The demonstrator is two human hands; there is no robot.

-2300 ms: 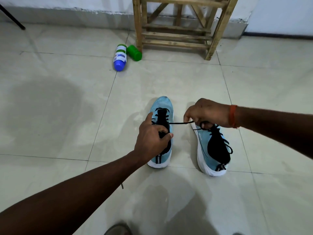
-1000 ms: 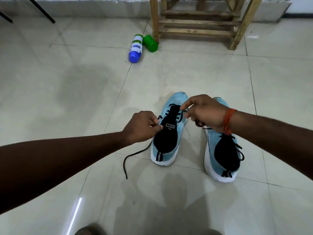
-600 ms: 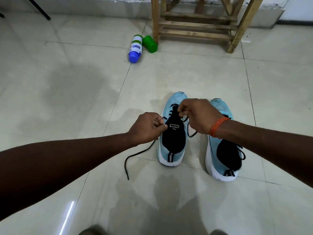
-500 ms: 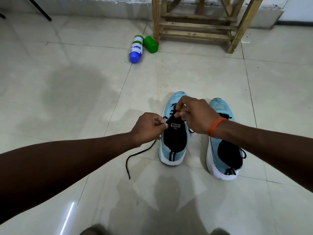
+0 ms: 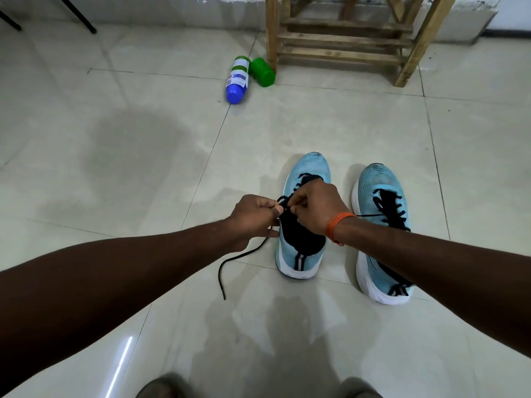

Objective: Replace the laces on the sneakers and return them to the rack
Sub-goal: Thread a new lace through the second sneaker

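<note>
Head: lace [image 5: 244, 254] between left hand [image 5: 255, 215], right hand [image 5: 313, 208].

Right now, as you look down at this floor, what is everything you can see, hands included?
sneakers: two, light blue with white soles, side by side on the tiled floor; the one on the right is laced in black.
lace: one, black, in the sneaker on the left, loose end trailing over the tiles.
rack: one, pale wood, by the far wall.
bottle: one, white with a blue end, lying near the rack's leg.
green container: one, green, lying beside the bottle.
dark rods: two, black, far left; what they belong to is out of view.
wristband: one, orange, right wrist.
left hand: one, pinches the lace beside the sneaker.
right hand: one, pinches the lace over the tongue.
</note>
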